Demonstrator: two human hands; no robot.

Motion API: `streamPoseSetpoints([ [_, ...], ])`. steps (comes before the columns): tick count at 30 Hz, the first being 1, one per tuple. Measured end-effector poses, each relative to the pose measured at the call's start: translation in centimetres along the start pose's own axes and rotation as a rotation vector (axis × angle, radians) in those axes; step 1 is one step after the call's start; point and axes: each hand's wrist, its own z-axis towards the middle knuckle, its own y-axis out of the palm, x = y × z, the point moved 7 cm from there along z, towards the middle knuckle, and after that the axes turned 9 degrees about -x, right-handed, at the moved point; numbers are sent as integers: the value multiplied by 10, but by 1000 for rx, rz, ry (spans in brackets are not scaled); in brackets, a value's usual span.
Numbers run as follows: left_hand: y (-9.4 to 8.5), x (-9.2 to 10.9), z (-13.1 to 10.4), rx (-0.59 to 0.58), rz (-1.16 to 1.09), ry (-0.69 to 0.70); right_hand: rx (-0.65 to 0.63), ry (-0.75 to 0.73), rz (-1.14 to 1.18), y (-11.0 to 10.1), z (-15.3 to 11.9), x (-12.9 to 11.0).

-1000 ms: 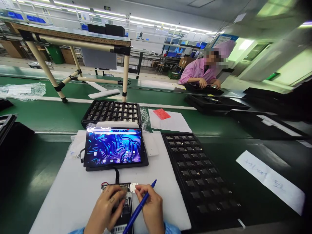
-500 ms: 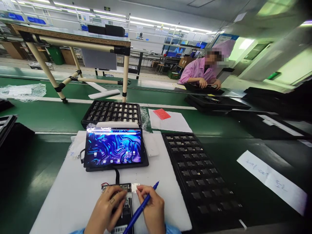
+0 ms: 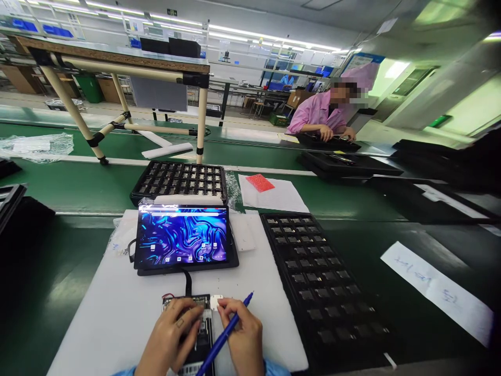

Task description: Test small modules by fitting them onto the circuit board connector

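My left hand bends over a black device with an exposed circuit board, fingers curled on its upper end and fingertips partly hidden. A flat black ribbon cable runs from the device towards a lit tablet with a blue and purple screen. At the board's upper right edge, my right hand pinches a small white flat piece between thumb and forefinger. A blue pen lies slantwise through that same hand, its tip pointing up and right. The device rests on a white foam sheet.
To the right lies a black tray of small parts in rows. Another filled tray stands behind the tablet, near a red sheet on white paper. A person in pink works across the green bench.
My right hand has shifted slightly left with the white piece and the pen, bringing the piece closer against the board's edge. My left hand stays in place.
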Motion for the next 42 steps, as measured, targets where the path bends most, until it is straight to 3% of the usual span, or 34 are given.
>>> streamPoseSetpoints([
  [19, -1, 1, 2, 30, 12, 19, -50, 42, 63, 2, 0, 4],
  [31, 9, 3, 2, -18, 254, 90, -63, 71, 72, 3, 1, 7],
  [42, 2, 8, 5, -16, 264, 64, -61, 48, -69, 3, 0, 3],
])
